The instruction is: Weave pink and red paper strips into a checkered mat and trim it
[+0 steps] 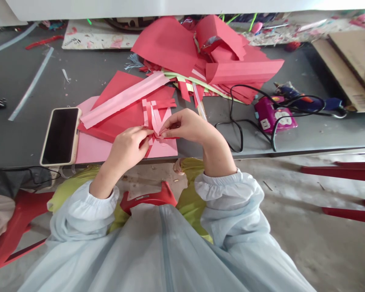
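Observation:
Several pink and red paper strips [154, 113] cross one another near the table's front edge, in a woven-looking bundle. My left hand [128, 147] is at their left side, its fingers closed on the strips near their lower middle. From the right, my right hand [187, 127] pinches a pink strip between thumb and fingertips, close to the left fingertips. Under the bundle lie red paper sheets [109, 97] and a pink sheet [93, 146]. A folded pink paper strip [124, 99] rests across the red sheets. The fingers partly hide where the strips meet.
A phone [61, 136] lies at the left. Behind are folded red papers [173, 44] with cut strips beneath. On the right, a black cord [241, 121] curls by a purple box [272, 115], a blue glue gun [319, 103] and cardboard [349, 69]. A red stool [152, 198] stands below.

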`<state>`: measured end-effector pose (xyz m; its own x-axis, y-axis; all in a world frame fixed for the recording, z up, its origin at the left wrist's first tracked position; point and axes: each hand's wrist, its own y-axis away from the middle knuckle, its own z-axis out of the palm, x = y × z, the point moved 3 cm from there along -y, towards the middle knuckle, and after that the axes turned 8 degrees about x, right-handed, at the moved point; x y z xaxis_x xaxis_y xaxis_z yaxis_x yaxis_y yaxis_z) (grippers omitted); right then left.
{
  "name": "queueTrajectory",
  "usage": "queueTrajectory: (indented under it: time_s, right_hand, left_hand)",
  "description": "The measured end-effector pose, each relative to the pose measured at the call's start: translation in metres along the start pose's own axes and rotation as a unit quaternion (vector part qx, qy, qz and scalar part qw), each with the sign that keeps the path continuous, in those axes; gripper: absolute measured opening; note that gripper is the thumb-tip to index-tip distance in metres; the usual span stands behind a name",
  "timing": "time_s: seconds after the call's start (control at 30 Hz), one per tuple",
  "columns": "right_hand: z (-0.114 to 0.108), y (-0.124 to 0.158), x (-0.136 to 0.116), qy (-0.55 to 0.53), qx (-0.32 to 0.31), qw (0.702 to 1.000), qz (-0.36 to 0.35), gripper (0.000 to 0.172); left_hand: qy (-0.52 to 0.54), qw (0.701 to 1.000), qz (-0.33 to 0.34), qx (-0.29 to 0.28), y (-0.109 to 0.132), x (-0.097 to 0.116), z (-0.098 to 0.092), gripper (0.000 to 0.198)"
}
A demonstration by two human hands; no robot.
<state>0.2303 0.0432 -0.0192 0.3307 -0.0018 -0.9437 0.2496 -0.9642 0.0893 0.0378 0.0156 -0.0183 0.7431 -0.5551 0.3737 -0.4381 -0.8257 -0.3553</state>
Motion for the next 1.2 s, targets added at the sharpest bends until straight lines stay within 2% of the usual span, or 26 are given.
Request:
queueTrajectory:
  time_s: [0.2, 0.4, 0.83, 1.07, 1.2]
  right_hand:
    - [-0.0024, -0.0016, 0.0019, -0.013, 0.041, 0.999, 0.002, 0.014]
    - [0.0005, -0.0030, 0.0001, -0.057, 0.065, 0.996, 0.015, 0.029]
    - [-0.0043, -0.0005, -0.0017, 0.027, 0.051, 0.998, 0.016, 0.013]
    - [-0.0023, -0.0006, -0.0034, 0.022, 0.036, 0.998, 0.040, 0.004]
    - [-0.0042, -0.0015, -0.0016, 0.031, 0.063, 0.997, 0.025, 0.015]
  left_hand:
    - [0.002, 1.000, 0.011, 0.008, 0.0003, 0.0004, -0.0003, 0.031]
    - [-0.001, 1.000, 0.000, -0.001, 0.0001, -0.0007, -0.0004, 0.032]
    - [0.002, 1.000, 0.003, -0.007, 0.0000, 0.0020, -0.0014, 0.029]
    - [0.005, 1.000, 0.007, -0.007, -0.0002, 0.0022, -0.0016, 0.029]
    - [0.009, 1.000, 0.006, -0.007, 0.0000, 0.0024, -0.0012, 0.028]
